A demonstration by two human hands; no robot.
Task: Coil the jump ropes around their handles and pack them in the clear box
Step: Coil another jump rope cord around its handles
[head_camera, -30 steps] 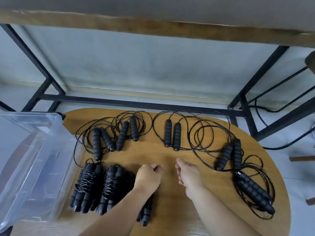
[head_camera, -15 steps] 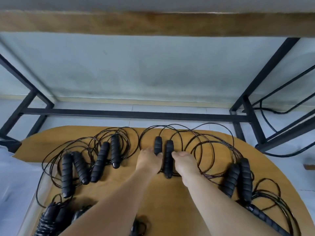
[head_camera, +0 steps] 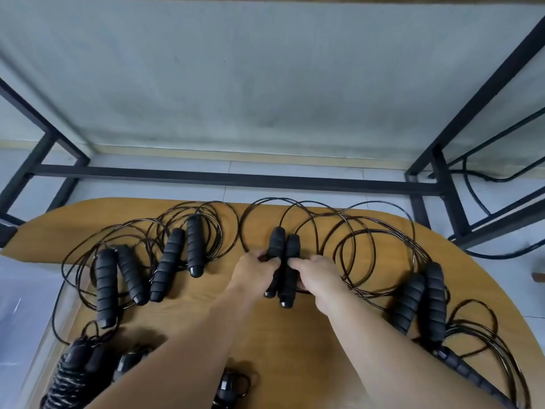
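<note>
Left hand (head_camera: 256,271) and right hand (head_camera: 317,273) pinch the paired black ribbed foam handles (head_camera: 283,265); beyond the handles its thin, springy black cord (head_camera: 321,228) probably tangles, so grip mid-foam.

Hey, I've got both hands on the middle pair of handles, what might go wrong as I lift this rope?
Its loose cord overlaps the loops of the rope on the right, so lifting could snag and drag that one. Loops already hang past the wooden table at its far edge and may slip off. Both the left hand and right hand pinch the middle handles lightly; one could drop.
</note>
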